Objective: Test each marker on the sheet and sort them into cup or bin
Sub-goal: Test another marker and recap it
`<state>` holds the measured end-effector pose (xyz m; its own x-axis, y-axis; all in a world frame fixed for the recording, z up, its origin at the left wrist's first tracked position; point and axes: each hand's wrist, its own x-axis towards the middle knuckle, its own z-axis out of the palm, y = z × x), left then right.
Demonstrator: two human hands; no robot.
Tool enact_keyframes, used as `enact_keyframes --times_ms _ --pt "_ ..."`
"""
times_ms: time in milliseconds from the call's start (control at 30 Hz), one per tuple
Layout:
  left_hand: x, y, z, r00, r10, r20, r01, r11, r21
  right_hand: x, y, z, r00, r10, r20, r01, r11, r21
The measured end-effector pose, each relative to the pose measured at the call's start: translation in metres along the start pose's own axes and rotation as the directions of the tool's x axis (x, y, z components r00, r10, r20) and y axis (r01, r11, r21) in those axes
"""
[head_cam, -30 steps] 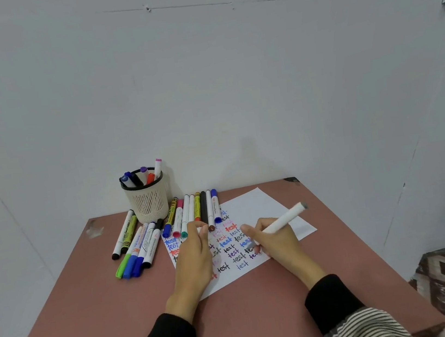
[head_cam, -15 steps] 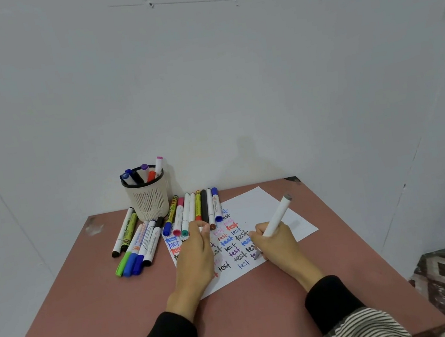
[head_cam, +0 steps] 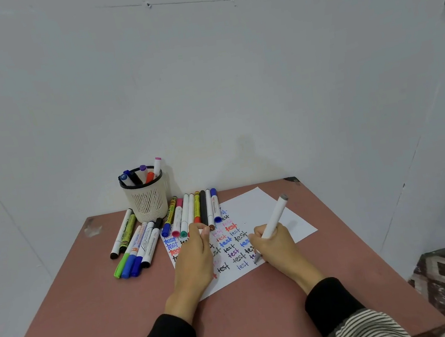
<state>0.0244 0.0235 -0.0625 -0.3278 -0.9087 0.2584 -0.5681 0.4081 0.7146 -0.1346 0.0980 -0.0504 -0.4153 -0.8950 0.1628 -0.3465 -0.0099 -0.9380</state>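
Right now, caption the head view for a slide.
Right hand tests a white marker on the sheet; left hand steadies it.

Bare table [head_cam: 93, 315] lies open on the near left. At the far left the cup [head_cam: 147, 201] stands by the wall, with two clusters of markers [head_cam: 136, 244] [head_cam: 193, 211] spread before it, the right cluster overlapping the sheet [head_cam: 252, 207].

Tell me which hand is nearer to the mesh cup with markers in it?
Left. The left hand rests on the sheet, below and slightly right of the mesh cup. The right hand writes with a white marker farther right.
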Motion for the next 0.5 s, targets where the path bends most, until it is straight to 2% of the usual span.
enact_keyframes --times_ms 133,500 --pt "0.0005 -0.0022 0.0006 1.0 0.004 -0.005 -0.004 1.0 -0.007 -0.0002 -0.0012 -0.0003 0.998 0.0 -0.06 0.0 1.0 0.0" --pt "-0.0015 -0.0008 -0.0004 1.0 0.005 0.001 -0.005 1.0 -0.007 0.0016 -0.0003 -0.0007 0.999 0.002 -0.038 -0.002 1.0 0.002"
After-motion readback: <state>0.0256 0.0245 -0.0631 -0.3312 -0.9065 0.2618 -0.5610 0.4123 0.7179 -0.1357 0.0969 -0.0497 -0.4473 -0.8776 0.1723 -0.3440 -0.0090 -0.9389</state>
